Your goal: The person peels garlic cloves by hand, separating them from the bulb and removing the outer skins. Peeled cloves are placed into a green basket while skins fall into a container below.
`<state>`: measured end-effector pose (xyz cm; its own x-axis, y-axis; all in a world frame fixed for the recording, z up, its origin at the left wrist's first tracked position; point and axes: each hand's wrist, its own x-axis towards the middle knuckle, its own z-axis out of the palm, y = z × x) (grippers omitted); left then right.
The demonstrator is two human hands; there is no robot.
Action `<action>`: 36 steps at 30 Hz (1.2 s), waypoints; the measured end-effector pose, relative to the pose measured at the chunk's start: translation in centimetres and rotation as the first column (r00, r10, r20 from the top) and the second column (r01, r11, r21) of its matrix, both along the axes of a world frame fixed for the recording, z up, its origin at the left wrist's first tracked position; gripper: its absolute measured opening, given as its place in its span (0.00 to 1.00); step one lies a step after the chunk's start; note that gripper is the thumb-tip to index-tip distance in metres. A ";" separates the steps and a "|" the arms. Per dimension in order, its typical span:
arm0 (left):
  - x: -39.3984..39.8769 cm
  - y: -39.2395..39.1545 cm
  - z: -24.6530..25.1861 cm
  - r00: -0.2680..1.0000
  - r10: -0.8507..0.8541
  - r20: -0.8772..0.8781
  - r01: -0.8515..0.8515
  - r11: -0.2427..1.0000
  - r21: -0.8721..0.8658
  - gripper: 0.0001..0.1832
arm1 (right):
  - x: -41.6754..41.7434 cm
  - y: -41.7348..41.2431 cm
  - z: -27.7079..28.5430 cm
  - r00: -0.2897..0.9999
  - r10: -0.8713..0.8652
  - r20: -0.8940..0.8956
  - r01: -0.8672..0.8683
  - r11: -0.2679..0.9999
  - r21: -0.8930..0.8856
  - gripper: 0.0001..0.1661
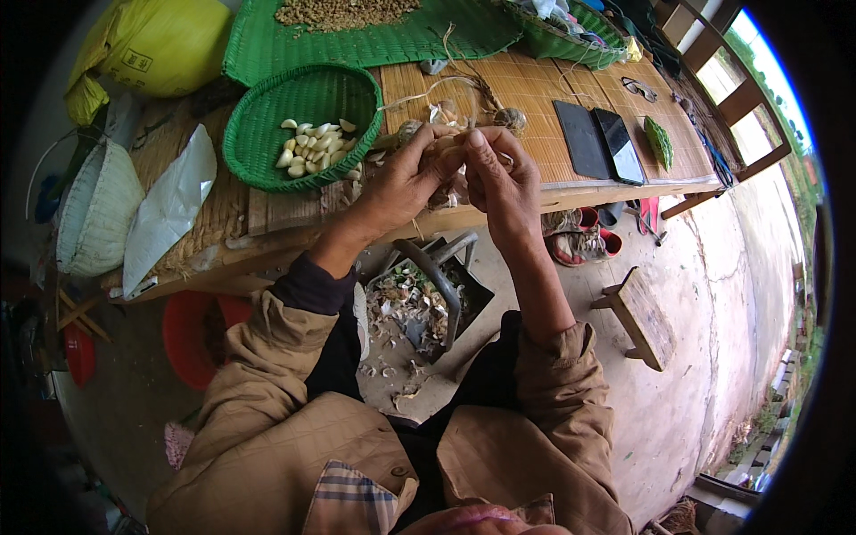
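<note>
My left hand (408,177) and my right hand (505,170) meet over the table's front edge, their fingers closed together on what looks like a garlic clove, mostly hidden by the fingers. Loose garlic skins and bits lie beneath and beside them. A green woven basket (244,144) to the left holds several peeled garlic cloves (317,146). Just beyond my hands, a garlic bulb (510,119) with a dried stem (485,87) rests on the bamboo mat. Below the table edge, a dark scoop-like bin (473,277) holds garlic skins (408,301).
A green woven tray (267,40) with brown granules lies at the back. At right are a phone (618,144) in an opened case, glasses (638,89) and a bitter gourd (659,142). A wooden stool (643,321) and shoes (582,244) stand on the floor.
</note>
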<state>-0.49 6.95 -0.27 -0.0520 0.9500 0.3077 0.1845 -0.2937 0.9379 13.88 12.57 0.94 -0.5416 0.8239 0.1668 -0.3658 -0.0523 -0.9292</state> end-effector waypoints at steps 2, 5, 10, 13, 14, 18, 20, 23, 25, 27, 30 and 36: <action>-0.4 0.5 -1.1 0.996 0.010 0.086 -0.011 1.000 0.005 0.13 | -0.2 0.0 0.0 1.000 0.026 -0.016 -0.027 1.000 -0.016 0.15; 0.1 0.8 -0.8 0.943 0.077 0.325 -0.059 0.996 -0.063 0.15 | -0.4 0.1 -1.0 0.988 0.015 -0.154 -0.017 1.000 -0.010 0.17; 1.4 1.5 -0.7 0.923 0.138 0.358 -0.154 0.988 0.017 0.18 | -2.0 -0.7 -0.9 0.958 -0.141 -0.249 0.135 0.990 -0.041 0.18; 2.6 1.7 -1.0 0.916 0.168 0.364 -0.202 0.978 0.057 0.17 | -1.9 -0.2 -1.6 0.968 -0.166 -0.190 0.170 0.985 0.008 0.17; 2.7 1.7 -1.1 0.884 0.161 0.438 -0.185 0.983 0.012 0.17 | -2.1 -0.1 -2.0 0.968 -0.166 -0.190 0.173 0.985 0.020 0.17; 1.6 1.7 -1.7 0.690 0.094 0.717 -0.025 0.994 -0.106 0.14 | -3.1 -0.9 -2.4 0.971 -0.200 -0.130 0.216 0.968 0.129 0.17; 1.4 1.6 -1.7 0.606 0.153 0.781 -0.029 0.985 -0.170 0.13 | -3.1 -1.3 -2.5 0.967 -0.229 -0.113 0.249 0.945 0.211 0.17; 2.3 1.5 0.1 0.563 0.187 0.805 -0.056 0.980 -0.189 0.15 | -2.4 -1.3 -2.2 0.968 -0.191 -0.163 0.215 0.965 0.147 0.16; 1.0 1.5 -0.4 0.610 0.104 0.785 0.016 0.989 -0.144 0.18 | -1.9 -0.9 -2.4 0.976 -0.141 -0.166 0.154 0.986 0.068 0.17; 0.6 1.6 -0.4 0.636 0.049 0.770 0.058 0.992 -0.111 0.20 | -1.9 -0.7 -2.2 0.962 -0.067 -0.265 0.050 0.996 -0.071 0.18; 0.5 0.9 0.3 0.657 -0.077 0.750 0.171 0.984 -0.048 0.19 | -2.0 -0.4 -2.1 0.937 -0.133 -0.322 0.023 0.946 -0.322 0.15; -0.4 0.6 -0.3 0.757 0.001 0.654 0.085 0.991 -0.100 0.18 | -1.8 0.8 -3.0 0.921 -0.098 -0.378 -0.051 0.929 -0.367 0.14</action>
